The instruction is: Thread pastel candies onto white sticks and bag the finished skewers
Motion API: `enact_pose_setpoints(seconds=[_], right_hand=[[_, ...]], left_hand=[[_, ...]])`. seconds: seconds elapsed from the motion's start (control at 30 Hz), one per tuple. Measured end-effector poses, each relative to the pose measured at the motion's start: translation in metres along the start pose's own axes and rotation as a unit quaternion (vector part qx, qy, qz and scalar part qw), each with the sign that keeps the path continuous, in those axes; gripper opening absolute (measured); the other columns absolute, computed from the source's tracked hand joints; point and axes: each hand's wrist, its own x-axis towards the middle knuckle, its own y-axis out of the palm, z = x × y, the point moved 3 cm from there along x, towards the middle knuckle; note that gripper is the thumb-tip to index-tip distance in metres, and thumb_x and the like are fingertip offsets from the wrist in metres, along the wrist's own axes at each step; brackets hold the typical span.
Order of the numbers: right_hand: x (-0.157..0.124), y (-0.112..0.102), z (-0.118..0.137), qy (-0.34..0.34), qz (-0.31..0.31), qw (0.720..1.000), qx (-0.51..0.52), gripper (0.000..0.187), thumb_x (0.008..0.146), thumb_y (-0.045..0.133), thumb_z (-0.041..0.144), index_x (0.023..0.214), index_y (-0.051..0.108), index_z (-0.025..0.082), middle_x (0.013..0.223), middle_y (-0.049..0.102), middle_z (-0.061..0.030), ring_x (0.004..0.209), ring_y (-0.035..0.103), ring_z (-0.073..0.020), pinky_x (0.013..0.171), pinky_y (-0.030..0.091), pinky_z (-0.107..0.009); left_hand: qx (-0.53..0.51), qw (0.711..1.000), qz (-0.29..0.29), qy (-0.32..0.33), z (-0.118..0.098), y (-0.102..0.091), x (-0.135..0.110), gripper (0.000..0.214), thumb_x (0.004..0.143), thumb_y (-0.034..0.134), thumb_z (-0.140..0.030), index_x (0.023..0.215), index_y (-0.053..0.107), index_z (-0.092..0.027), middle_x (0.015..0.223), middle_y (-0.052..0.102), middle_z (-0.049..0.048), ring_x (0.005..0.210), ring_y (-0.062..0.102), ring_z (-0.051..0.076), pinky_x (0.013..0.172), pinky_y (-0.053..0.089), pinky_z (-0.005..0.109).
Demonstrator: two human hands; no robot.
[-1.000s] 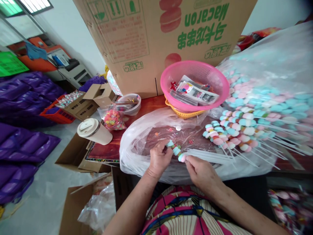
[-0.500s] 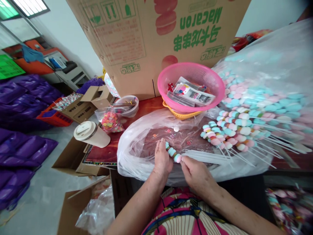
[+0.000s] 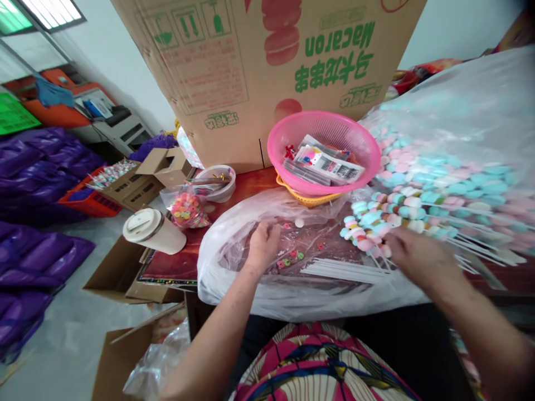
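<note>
My right hand [image 3: 416, 257] is at the near side of a pile of marshmallow skewers [image 3: 412, 209], fingers closed around what looks like the stick end of a skewer; blur and the hand itself hide part of it. The skewers carry pink, blue and white marshmallows on white sticks. Over the clear plastic sheet [image 3: 228, 298] hovers my left hand [image 3: 264, 244], its fingers smeared by motion. Several small ring candies [image 3: 290, 259] lie just to its right. Loose white sticks [image 3: 340, 270] rest in a row between my hands.
A pink basket [image 3: 273, 147] of printed packets sits on a yellow one before a large carton [image 3: 200, 72]. On the left stand a lidded cup [image 3: 167, 236], a bag of ring candies [image 3: 188, 209] and a small tub [image 3: 228, 192]. A big bag of marshmallows [image 3: 472, 122] fills the right.
My right hand has carried a marshmallow skewer rightward to the pile. My left hand has come off it and shifted slightly left and up. Ring candies behind them are now uncovered.
</note>
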Motion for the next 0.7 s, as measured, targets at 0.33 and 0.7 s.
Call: enact_pose_setpoints(seconds=[0.33, 0.7], right_hand=[[0.043, 0.045, 0.124, -0.114, 0.146, 0.983, 0.009, 0.017, 0.08, 0.05, 0.013, 0.086, 0.065, 0.02, 0.088, 0.065, -0.0087, 0.073, 0.057, -0.0181, 0.062, 0.037, -0.028], [0.068, 0.055, 0.095, -0.119, 0.187, 0.967, 0.127, 0.017, 0.076, 0.05, 0.016, 0.087, 0.063, 0.017, 0.081, 0.067, -0.0023, 0.075, 0.059, -0.0159, 0.066, 0.041, -0.024]], left_hand=[[0.39, 0.918, 0.061, 0.045, 0.018, -0.012, 0.034, 0.018, 0.061, 0.061, -0.002, 0.063, 0.065, -0.02, 0.079, 0.069, 0.009, 0.096, 0.061, 0.028, 0.096, 0.038, 0.041], [0.21, 0.965, 0.084, 0.129, 0.02, -0.048, -0.005, 0.024, 0.074, 0.062, -0.022, 0.097, 0.069, -0.023, 0.096, 0.069, 0.0045, 0.091, 0.062, 0.021, 0.086, 0.047, 0.032]])
